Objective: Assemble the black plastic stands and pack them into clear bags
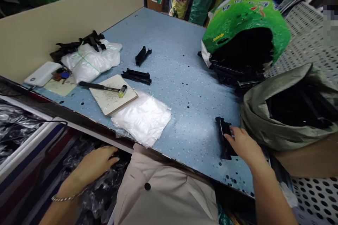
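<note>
My right hand [244, 144] had the near-right black part [224, 150] pinched mid-length, probably best for something light, stiff and slickish, left hand [95, 163] fingers apart.

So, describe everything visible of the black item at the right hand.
The black item is long, narrow, plastic-looking and partly glossy, with a small projection at its far end. It lies near the front edge of the blue table, its length roughly front to back. The right hand touches its right side; whether it is one piece is unclear.
</note>
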`<state>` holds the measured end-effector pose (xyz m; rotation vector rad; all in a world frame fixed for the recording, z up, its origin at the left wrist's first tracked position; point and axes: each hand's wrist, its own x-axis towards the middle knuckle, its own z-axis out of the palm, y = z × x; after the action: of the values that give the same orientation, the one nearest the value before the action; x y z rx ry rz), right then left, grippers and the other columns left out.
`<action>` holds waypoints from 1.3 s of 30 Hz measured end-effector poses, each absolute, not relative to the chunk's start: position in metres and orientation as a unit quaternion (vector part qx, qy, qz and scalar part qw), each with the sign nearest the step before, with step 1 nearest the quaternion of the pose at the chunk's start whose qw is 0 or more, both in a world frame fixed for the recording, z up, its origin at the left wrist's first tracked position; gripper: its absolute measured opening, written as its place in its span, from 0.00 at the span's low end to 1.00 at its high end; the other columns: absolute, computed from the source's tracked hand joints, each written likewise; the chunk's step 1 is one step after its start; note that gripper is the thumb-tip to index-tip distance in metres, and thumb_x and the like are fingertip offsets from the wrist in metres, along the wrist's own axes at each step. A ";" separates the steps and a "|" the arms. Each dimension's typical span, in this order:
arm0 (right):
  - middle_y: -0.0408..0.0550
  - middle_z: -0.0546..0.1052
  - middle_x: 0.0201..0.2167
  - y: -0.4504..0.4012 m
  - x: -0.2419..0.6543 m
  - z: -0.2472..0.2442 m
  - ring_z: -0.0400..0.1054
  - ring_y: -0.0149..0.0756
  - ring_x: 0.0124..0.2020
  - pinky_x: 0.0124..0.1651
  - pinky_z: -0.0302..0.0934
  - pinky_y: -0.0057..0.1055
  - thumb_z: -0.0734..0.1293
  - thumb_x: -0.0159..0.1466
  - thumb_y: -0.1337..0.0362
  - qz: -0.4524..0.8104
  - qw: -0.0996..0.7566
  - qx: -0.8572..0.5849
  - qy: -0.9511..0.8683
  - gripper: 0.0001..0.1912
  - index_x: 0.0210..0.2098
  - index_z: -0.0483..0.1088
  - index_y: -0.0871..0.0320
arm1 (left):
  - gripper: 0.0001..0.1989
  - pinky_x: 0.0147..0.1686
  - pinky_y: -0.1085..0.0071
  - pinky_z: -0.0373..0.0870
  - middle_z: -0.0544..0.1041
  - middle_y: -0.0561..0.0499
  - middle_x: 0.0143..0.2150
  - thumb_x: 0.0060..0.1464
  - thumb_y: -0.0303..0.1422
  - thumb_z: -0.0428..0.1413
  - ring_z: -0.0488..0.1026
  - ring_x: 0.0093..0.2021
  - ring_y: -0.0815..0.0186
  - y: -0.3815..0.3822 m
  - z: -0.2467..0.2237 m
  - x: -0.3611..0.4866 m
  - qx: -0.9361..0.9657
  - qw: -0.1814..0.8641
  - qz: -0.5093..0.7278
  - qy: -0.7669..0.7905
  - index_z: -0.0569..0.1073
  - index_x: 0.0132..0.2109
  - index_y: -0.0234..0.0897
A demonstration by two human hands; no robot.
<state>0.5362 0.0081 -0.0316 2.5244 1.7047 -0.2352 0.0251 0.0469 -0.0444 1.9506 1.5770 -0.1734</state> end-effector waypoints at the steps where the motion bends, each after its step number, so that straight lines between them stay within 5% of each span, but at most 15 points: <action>1: 0.64 0.73 0.47 0.003 0.540 -0.034 0.71 0.54 0.45 0.44 0.64 0.46 0.57 0.65 0.54 -0.084 0.070 0.834 0.540 0.25 0.54 0.67 0.65 | 0.12 0.39 0.64 0.73 0.81 0.47 0.39 0.54 0.38 0.51 0.79 0.39 0.56 0.053 -0.041 0.042 0.744 0.323 -0.017 0.585 0.77 0.40 0.40; 5: 0.66 0.75 0.45 -0.018 0.544 -0.048 0.72 0.54 0.45 0.42 0.64 0.42 0.58 0.63 0.53 -0.142 0.109 0.838 0.515 0.26 0.52 0.68 0.65 | 0.10 0.37 0.65 0.72 0.76 0.46 0.36 0.57 0.38 0.51 0.74 0.36 0.59 0.075 -0.033 0.117 0.771 0.262 0.171 0.554 0.72 0.37 0.37; 9: 0.64 0.77 0.44 -0.034 0.540 -0.051 0.72 0.56 0.45 0.41 0.64 0.42 0.61 0.60 0.55 -0.183 0.057 0.848 0.494 0.25 0.51 0.69 0.64 | 0.05 0.39 0.60 0.71 0.73 0.40 0.41 0.55 0.30 0.53 0.72 0.41 0.56 0.087 -0.047 0.151 0.820 0.157 0.174 0.523 0.71 0.38 0.33; 12: 0.61 0.77 0.44 -0.034 0.527 -0.041 0.72 0.53 0.46 0.41 0.65 0.40 0.63 0.57 0.54 -0.284 -0.075 0.852 0.434 0.25 0.50 0.70 0.61 | 0.09 0.36 0.65 0.70 0.74 0.45 0.36 0.58 0.28 0.49 0.72 0.35 0.62 0.096 -0.053 0.143 0.787 0.255 0.184 0.531 0.71 0.32 0.35; 16: 0.54 0.78 0.39 -0.020 0.482 -0.032 0.73 0.40 0.35 0.36 0.66 0.32 0.66 0.57 0.51 -0.539 -0.298 0.704 0.353 0.23 0.46 0.72 0.59 | 0.11 0.26 0.71 0.66 0.72 0.52 0.24 0.49 0.37 0.59 0.68 0.25 0.68 0.111 -0.047 0.128 0.613 0.489 0.212 0.583 0.69 0.26 0.36; 21: 0.51 0.78 0.28 -0.009 0.401 -0.047 0.70 0.32 0.23 0.24 0.64 0.26 0.72 0.56 0.58 -0.804 -0.347 0.438 0.200 0.15 0.38 0.73 0.63 | 0.11 0.29 0.72 0.68 0.77 0.49 0.27 0.49 0.38 0.58 0.70 0.25 0.70 0.117 -0.044 0.126 0.490 0.637 0.218 0.553 0.72 0.29 0.34; 26: 0.52 0.78 0.36 -0.006 0.355 -0.067 0.73 0.29 0.34 0.32 0.69 0.18 0.70 0.58 0.63 -0.909 -0.328 0.256 0.009 0.17 0.45 0.69 0.65 | 0.08 0.28 0.72 0.67 0.76 0.52 0.26 0.47 0.36 0.58 0.71 0.26 0.68 0.111 -0.052 0.126 0.572 0.494 0.242 0.608 0.70 0.27 0.36; 30: 0.48 0.76 0.32 -0.001 0.347 -0.076 0.71 0.23 0.30 0.29 0.67 0.11 0.69 0.61 0.64 -0.925 -0.319 0.186 -0.083 0.19 0.49 0.66 0.66 | 0.05 0.30 0.72 0.67 0.75 0.55 0.28 0.49 0.33 0.56 0.72 0.29 0.68 0.108 -0.061 0.130 0.607 0.427 0.307 0.597 0.65 0.31 0.39; 34: 0.48 0.77 0.33 0.004 0.346 -0.081 0.72 0.25 0.29 0.29 0.69 0.14 0.68 0.61 0.65 -0.917 -0.325 0.219 -0.071 0.16 0.46 0.67 0.65 | 0.04 0.32 0.72 0.68 0.74 0.55 0.30 0.51 0.29 0.52 0.73 0.31 0.68 0.107 -0.060 0.129 0.611 0.424 0.328 0.583 0.65 0.36 0.39; 39: 0.54 0.78 0.35 0.003 0.345 -0.082 0.75 0.29 0.31 0.34 0.71 0.18 0.69 0.61 0.67 -0.890 -0.341 0.301 -0.043 0.13 0.44 0.68 0.69 | 0.09 0.41 0.67 0.69 0.75 0.49 0.37 0.55 0.27 0.47 0.73 0.38 0.65 0.102 -0.041 0.116 0.711 0.283 0.353 0.538 0.72 0.34 0.38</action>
<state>0.3455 0.0035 -0.0816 1.2273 -0.1761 -3.6313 0.1158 0.1022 -0.0413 1.9047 1.4414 0.9441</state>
